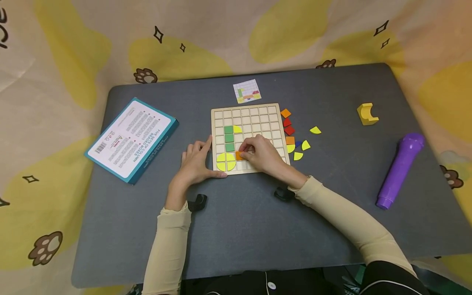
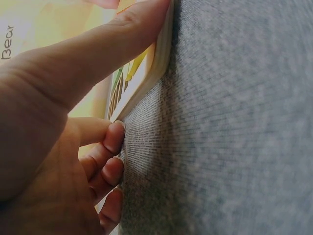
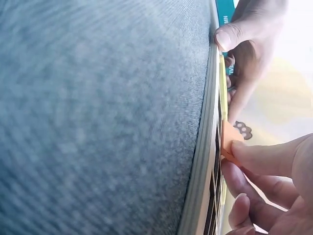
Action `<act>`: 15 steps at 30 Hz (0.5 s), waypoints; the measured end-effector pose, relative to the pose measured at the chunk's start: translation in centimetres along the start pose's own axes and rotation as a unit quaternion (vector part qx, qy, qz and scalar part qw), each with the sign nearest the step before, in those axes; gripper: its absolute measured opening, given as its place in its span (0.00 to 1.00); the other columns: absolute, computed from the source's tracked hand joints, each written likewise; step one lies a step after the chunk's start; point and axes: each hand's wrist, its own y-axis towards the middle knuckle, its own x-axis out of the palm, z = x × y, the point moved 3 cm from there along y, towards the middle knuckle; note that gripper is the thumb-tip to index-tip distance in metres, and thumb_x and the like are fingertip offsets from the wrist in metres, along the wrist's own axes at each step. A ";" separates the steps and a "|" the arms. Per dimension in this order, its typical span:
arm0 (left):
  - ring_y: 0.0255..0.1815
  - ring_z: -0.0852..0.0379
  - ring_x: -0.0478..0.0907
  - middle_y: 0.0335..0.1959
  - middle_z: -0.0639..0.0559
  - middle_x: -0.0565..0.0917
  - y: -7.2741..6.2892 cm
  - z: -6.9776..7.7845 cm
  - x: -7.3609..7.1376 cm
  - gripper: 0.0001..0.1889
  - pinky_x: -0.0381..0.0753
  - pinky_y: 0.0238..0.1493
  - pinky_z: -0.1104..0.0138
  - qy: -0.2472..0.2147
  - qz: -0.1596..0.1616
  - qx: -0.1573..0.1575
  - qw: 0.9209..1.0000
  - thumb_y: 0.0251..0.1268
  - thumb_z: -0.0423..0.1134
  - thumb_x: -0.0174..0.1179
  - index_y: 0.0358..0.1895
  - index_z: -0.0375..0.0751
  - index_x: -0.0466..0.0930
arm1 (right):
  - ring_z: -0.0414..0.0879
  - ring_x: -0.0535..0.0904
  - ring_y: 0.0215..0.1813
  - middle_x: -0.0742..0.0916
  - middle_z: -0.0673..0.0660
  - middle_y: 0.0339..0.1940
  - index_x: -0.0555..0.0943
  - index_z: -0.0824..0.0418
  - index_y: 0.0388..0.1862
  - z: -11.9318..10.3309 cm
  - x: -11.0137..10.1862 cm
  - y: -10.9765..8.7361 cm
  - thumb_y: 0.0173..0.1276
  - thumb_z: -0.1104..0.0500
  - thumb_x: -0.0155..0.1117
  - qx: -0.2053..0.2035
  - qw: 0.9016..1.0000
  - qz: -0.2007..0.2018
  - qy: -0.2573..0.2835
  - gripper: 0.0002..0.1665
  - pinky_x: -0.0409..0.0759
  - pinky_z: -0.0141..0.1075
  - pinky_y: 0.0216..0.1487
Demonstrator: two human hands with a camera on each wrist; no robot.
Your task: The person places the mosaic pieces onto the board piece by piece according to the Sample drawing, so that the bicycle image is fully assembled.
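Observation:
A square wooden grid board [image 1: 247, 107] lies on the table. My right hand [image 1: 263, 155] pinches an orange tile [image 3: 230, 139] between thumb and fingers, over the board's front row area. In the right wrist view that tile stands tilted against the board's surface. My left hand [image 1: 197, 162] spans the board's front left corner, its thumb on the front edge and its index finger along the left edge. Green squares [image 1: 229, 138] form a column on the board. Yellow quarter-circle pieces [image 1: 226, 162] make a round shape near the left hand, and another yellow piece [image 1: 237, 129] sits higher up.
Loose red pieces [image 1: 289, 130], yellow pieces [image 1: 298, 156] and other tiles lie right of the board. A pattern card [image 1: 247, 91] lies behind it. A teal-edged box [image 1: 132, 139] is at left; a purple cylinder [image 1: 400, 172] and a yellow block [image 1: 366, 114] are at right.

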 end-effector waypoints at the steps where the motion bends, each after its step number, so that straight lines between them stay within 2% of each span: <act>1: 0.68 0.40 0.59 0.73 0.38 0.66 0.0 0.0 0.0 0.71 0.57 0.65 0.46 -0.001 0.000 -0.001 1.000 0.48 0.58 0.85 0.89 0.47 0.41 | 0.50 0.76 0.41 0.89 0.55 0.35 0.92 0.59 0.38 0.0 0.0 0.0 0.69 0.60 0.77 -0.005 1.000 0.001 -0.005 0.03 0.73 0.41 0.44; 7: 0.68 0.40 0.59 0.74 0.38 0.66 -0.1 0.2 -0.1 0.71 0.58 0.66 0.47 0.003 -0.002 -0.005 1.000 0.48 0.58 0.85 0.89 0.47 0.42 | 0.51 0.78 0.45 0.87 0.56 0.38 0.94 0.59 0.39 0.0 -0.1 0.1 0.68 0.61 0.78 -0.025 0.999 0.005 -0.037 0.03 0.76 0.44 0.46; 11: 0.68 0.40 0.59 0.75 0.38 0.65 0.0 0.1 0.0 0.71 0.58 0.65 0.47 0.005 -0.001 -0.004 1.000 0.48 0.58 0.84 0.89 0.47 0.42 | 0.50 0.78 0.47 0.86 0.55 0.40 0.93 0.57 0.40 0.1 -0.3 0.1 0.69 0.60 0.77 -0.009 0.999 -0.010 -0.045 0.03 0.78 0.44 0.47; 15: 0.68 0.40 0.59 0.74 0.38 0.65 0.0 0.1 0.0 0.71 0.58 0.65 0.46 0.001 0.001 -0.002 1.000 0.48 0.58 0.85 0.89 0.48 0.42 | 0.50 0.76 0.49 0.85 0.55 0.43 0.89 0.58 0.44 0.9 -1.0 -0.1 0.69 0.58 0.76 0.013 0.999 -0.021 -0.043 0.07 0.76 0.44 0.51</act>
